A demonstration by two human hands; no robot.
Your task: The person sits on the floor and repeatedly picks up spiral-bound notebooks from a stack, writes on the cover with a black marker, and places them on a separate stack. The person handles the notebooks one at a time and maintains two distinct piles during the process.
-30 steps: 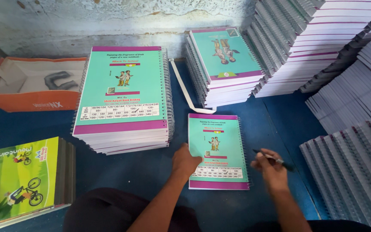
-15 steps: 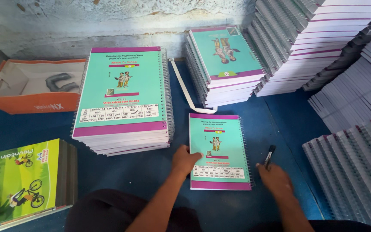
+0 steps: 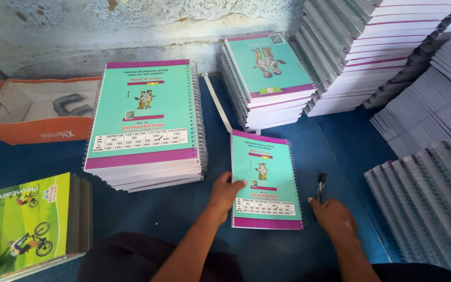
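A small spiral notebook [image 3: 264,180] with a teal cover and purple bands lies flat on the blue surface [image 3: 184,209] in front of me. My left hand [image 3: 225,192] grips its left edge, thumb on top of the cover. A black pen [image 3: 320,185] lies on the blue surface just right of the notebook. My right hand [image 3: 335,216] rests palm down right below the pen, its fingertips at the pen's near end, not wrapped around it.
A stack of larger teal notebooks [image 3: 144,122] stands at left, another stack [image 3: 267,78] behind. Tall piles of spiral-bound books [image 3: 371,47] fill the right side [image 3: 429,198]. An orange box [image 3: 37,117] and green-covered books [image 3: 24,222] sit at left. A white strip [image 3: 217,102] lies between stacks.
My right hand held the pen over the notebook's right side, then moved right and laid it on the blue surface. My left hand stayed on the notebook's left edge.
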